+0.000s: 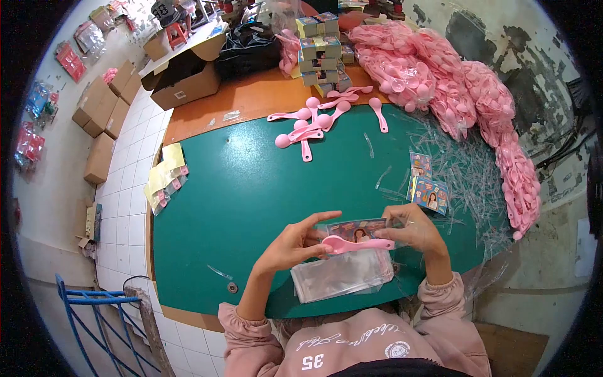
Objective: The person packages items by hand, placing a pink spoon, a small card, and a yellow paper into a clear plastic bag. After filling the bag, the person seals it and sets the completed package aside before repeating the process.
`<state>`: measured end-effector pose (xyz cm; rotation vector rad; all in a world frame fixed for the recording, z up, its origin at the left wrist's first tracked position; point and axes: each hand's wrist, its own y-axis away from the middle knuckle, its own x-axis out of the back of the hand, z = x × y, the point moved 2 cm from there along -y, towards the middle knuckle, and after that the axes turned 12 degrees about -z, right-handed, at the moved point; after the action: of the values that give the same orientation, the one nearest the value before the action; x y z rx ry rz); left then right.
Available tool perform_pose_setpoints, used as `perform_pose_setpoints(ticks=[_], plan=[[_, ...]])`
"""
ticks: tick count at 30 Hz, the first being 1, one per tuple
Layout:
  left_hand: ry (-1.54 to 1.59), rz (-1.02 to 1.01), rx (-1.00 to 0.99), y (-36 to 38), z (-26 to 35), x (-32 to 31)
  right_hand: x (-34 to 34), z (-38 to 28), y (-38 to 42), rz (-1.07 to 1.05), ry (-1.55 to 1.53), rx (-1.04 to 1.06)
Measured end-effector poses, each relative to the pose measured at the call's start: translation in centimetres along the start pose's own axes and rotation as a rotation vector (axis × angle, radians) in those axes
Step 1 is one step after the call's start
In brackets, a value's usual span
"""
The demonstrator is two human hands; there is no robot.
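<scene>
Between my two hands is a pink spoon [358,244], its bowl toward the left, lying along a printed card [352,230] that looks to be in a clear bag. My left hand [292,244] grips the bowl end with thumb and fingers. At the handle end, my right hand [416,231] pinches the spoon and the bag's edge. Below them on the green table lies a stack of clear plastic bags [339,276]. Printed cards [429,193] lie beyond my right hand. Farther off is a loose pile of pink spoons [309,127].
Packed spoons with yellow cards [166,176] sit at the table's [220,188] left edge. Clear plastic strips [461,169] litter the right side, beside heaped bags of pink spoons [433,75]. Bundled card stacks [318,53] stand at the back; a blue metal rack [100,301] is lower left.
</scene>
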<state>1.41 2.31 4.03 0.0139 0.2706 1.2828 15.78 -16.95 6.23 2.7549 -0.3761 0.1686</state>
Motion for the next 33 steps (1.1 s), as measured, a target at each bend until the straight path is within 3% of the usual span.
perform_pose_setpoints(ticks=[4, 7, 8, 9, 10, 11, 12, 13, 14, 15, 16, 18, 21, 22, 24, 26, 29, 33], plan=[[-0.142, 0.055, 0.006, 0.2, -0.8, 0.4, -0.4, -0.4, -0.9, 0.048, 0.115, 0.137], [-0.141, 0.12, 0.026, 0.4, -1.3, 0.4, -0.6, -1.4, -1.0, 0.091, 0.044, 0.119], [-0.464, 0.386, -0.028, 0.5, -1.4, 0.1, -1.1, -1.6, -1.3, 0.088, 0.045, 0.119], [-0.786, 0.649, -0.084, 0.6, -1.4, -0.6, -1.7, -2.0, -1.5, 0.305, 0.18, 0.159], [-0.784, 0.643, -0.082, 0.5, -1.8, -1.5, -2.0, -2.1, -1.3, 0.524, 0.315, 0.194], [-0.46, 0.549, -0.057, 0.5, -2.6, -2.4, -2.3, -1.0, -1.6, 0.569, 0.533, 0.302], [-0.14, 0.449, -0.03, 0.6, -3.4, -3.4, -2.8, -1.0, -1.6, 0.572, 0.53, 0.295], [0.04, 0.295, -0.115, 0.4, -4.3, -4.4, -3.9, -1.2, -1.9, 0.407, 0.606, 0.33], [0.046, 0.297, -0.111, 0.4, -4.7, -5.0, -4.8, -1.2, -2.0, 0.235, 0.675, 0.365], [0.248, 0.328, -0.125, 0.4, -5.2, -5.5, -5.5, -1.3, -1.4, 0.102, 0.804, 0.304], [0.452, 0.359, -0.141, 0.4, -5.6, -5.7, -5.9, -1.2, -1.2, 0.093, 0.802, 0.303], [0.468, 0.374, -0.102, 0.7, -6.1, -5.1, -6.7, -1.0, -1.0, 0.065, 0.834, 0.272], [0.311, 0.37, -0.079, 1.3, -5.5, -4.2, -7.8, -0.5, -1.7, 0.107, 0.82, 0.227], [0.267, 0.348, 0.01, 1.9, -4.7, -4.1, -8.3, -0.1, -2.2, 0.112, 0.82, 0.226], [0.219, 0.32, 0.102, 2.4, -3.9, -4.3, -9.3, 0.6, -3.0, 0.152, 0.823, 0.343], [0.013, 0.48, 0.084, 3.3, -3.5, -4.3, -10.0, 0.1, -3.4, 0.132, 0.862, 0.32], [-0.142, 0.473, 0.174, 4.1, -2.7, -4.4, -10.7, 0.1, -3.9, 0.101, 0.985, 0.28], [-0.126, 0.596, 0.033, 4.4, -3.9, -4.3, -11.0, 1.4, -4.4, 0.107, 1.043, 0.28]])
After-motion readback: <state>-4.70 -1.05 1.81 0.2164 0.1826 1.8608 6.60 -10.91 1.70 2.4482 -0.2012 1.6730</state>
